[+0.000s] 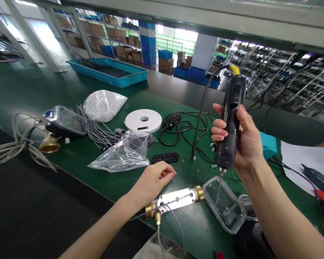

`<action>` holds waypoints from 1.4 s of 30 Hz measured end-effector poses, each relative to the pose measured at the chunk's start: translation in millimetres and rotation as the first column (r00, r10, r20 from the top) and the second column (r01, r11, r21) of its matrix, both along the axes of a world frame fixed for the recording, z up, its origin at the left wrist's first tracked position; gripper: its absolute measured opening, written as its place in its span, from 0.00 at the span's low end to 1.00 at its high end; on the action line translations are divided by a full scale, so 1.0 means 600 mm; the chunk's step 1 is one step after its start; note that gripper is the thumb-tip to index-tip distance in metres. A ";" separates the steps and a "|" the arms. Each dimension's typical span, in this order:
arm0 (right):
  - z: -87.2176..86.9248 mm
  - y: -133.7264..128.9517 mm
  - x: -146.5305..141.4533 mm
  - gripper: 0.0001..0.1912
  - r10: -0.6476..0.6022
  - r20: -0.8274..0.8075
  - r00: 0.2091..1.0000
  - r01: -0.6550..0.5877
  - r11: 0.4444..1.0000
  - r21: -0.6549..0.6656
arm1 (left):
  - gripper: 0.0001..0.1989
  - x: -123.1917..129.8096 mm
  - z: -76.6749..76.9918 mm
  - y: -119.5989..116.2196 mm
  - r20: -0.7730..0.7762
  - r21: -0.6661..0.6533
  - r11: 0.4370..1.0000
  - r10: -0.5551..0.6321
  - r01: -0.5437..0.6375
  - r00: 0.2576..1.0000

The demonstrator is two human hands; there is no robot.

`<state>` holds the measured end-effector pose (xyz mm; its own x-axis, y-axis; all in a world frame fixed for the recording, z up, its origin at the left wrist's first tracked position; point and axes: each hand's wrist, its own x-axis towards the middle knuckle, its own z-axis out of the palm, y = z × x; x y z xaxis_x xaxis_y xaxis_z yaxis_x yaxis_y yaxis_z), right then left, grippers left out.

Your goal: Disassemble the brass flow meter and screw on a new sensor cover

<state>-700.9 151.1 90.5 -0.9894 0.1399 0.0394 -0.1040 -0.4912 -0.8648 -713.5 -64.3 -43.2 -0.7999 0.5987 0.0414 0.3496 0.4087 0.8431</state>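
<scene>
My right hand (244, 142) is shut around a black electric screwdriver (229, 122), its yellow-collared cable rising from the top. The screwdriver's thin bit (219, 189) points down into a clear plastic cover (224, 205) without visibly reaching its floor. My left hand (153, 181) rests just above a brass pipe body (175, 199) with a white plate on top. Its fingertips pinch a tiny metal part (175, 172), perhaps a screw. A black plate (165, 157) lies beyond those fingers, and a few small screws (198, 171) are scattered nearby.
The green workbench (78, 169) holds a white disc (143, 120), plastic bags (121, 153), a cabled meter housing (67, 120), a brass fitting (49, 144), and a black adapter cable (171, 122). A blue tray (106, 72) sits behind them, with shelves beyond.
</scene>
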 end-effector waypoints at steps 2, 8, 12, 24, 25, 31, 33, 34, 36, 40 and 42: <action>0.012 0.005 0.011 0.23 0.034 -0.024 0.999 -0.035 0.997 -0.062 | 0.02 0.013 0.006 -0.003 0.041 0.136 0.990 -0.026 0.021 0.999; 0.029 0.006 0.038 0.34 0.103 -0.118 0.988 -0.105 0.994 -0.015 | 0.04 0.035 0.016 -0.001 -0.046 0.227 0.965 -0.126 0.133 0.991; 0.028 -0.003 0.053 0.28 0.091 -0.073 0.993 -0.086 0.994 0.065 | 0.05 0.036 0.016 0.001 -0.070 0.202 0.964 -0.163 0.174 0.984; 0.012 0.002 0.072 0.17 0.116 -0.105 0.988 -0.117 0.993 -0.003 | 0.06 0.048 0.024 0.007 -0.073 0.199 0.964 -0.165 0.176 0.984; 0.013 0.001 0.071 0.18 0.085 -0.094 0.992 -0.087 0.996 -0.014 | 0.06 0.049 0.023 0.008 -0.080 0.200 0.964 -0.161 0.174 0.984; 0.018 0.005 0.065 0.29 -0.034 -0.047 0.998 0.030 0.995 -0.090 | 0.06 0.051 0.014 0.007 -0.082 0.224 0.959 -0.158 0.173 0.984; 0.019 0.008 0.064 0.29 -0.027 -0.046 0.999 0.022 0.994 -0.109 | 0.06 0.051 0.013 0.005 -0.080 0.218 0.961 -0.157 0.171 0.984; 0.019 0.009 0.063 0.29 -0.022 -0.052 0.998 0.016 0.994 -0.113 | 0.06 0.051 0.013 0.005 -0.084 0.215 0.961 -0.158 0.172 0.984; 0.020 0.011 0.062 0.27 -0.009 -0.060 0.998 0.003 0.995 -0.101 | 0.05 0.052 0.014 0.004 -0.090 0.209 0.963 -0.156 0.172 0.984; 0.020 0.010 0.059 0.24 -0.024 -0.060 0.998 0.021 0.999 -0.049 | 0.05 0.052 0.018 0.003 -0.096 0.212 0.962 -0.155 0.172 0.983; 0.019 0.006 0.058 0.21 -0.099 -0.085 0.991 0.096 0.995 -0.036 | 0.05 0.052 0.020 0.002 -0.096 0.214 0.961 -0.158 0.175 0.983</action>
